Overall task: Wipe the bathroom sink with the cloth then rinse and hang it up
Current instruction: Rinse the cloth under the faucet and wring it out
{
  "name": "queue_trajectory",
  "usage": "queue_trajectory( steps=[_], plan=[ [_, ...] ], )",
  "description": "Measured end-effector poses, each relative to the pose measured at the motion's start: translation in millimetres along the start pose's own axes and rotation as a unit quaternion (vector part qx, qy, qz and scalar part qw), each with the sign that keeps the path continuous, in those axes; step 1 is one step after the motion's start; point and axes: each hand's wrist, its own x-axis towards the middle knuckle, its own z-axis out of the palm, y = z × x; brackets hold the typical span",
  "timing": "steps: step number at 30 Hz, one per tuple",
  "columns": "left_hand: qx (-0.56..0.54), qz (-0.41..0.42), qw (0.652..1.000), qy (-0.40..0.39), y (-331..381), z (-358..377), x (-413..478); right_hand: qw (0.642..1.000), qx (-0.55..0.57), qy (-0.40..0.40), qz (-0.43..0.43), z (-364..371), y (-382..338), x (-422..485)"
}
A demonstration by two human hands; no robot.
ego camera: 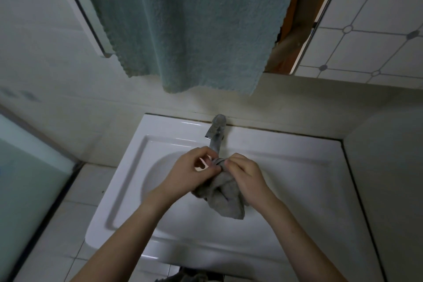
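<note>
A white rectangular sink (pixel 297 174) fills the middle of the head view, with a metal tap (pixel 216 131) at its back edge. Over the basin, just under the tap's spout, both hands hold a bunched grey cloth (pixel 225 199). My left hand (pixel 191 173) pinches the cloth's top edge with thumb and fingertips. My right hand (pixel 243 173) grips the same edge from the right, and the rest of the cloth hangs down below the hands. I cannot tell whether water runs from the tap.
A large teal towel (pixel 187 30) hangs over the mirror (pixel 302 30) above the sink. A frosted glass panel (pixel 25 167) stands at the left. Tiled wall lies behind and to the right, tiled floor at the lower left.
</note>
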Motion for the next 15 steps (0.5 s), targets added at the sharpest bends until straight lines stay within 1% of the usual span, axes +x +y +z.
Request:
queue_trajectory(
  steps=[2, 3, 5, 6, 7, 8, 10, 12, 15],
  plan=[
    [0.055, 0.042, 0.998, -0.014, -3, 5, 4, 0.994, -0.096, 0.006, -0.045, -3, -2, -2],
    [0.074, 0.053, 0.996, -0.012, -5, 6, 6, 0.982, -0.172, 0.005, -0.078, -7, -2, -2],
    [0.111, 0.077, 0.991, 0.004, -5, 6, 8, 0.929, -0.341, 0.013, -0.141, -15, -1, -3],
    [0.125, 0.096, 0.987, 0.013, -3, 6, 7, 0.910, -0.382, 0.024, -0.159, -18, -2, -3],
    [0.128, 0.115, 0.985, 0.023, 0, 7, 6, 0.906, -0.387, 0.038, -0.166, -21, -3, -3],
    [0.116, 0.119, 0.986, 0.026, 4, 9, 4, 0.914, -0.369, 0.054, -0.161, -23, -5, -4],
    [0.056, 0.090, 0.994, 0.018, 9, 12, 1, 0.951, -0.274, 0.066, -0.124, -21, -10, -5],
    [-0.004, 0.056, 0.998, 0.017, 10, 12, -2, 0.979, -0.176, 0.049, -0.090, -13, -17, -6],
    [-0.068, 0.028, 0.995, 0.064, 5, 3, -16, 0.994, -0.090, 0.013, -0.067, 3, -27, -8]
  ],
)
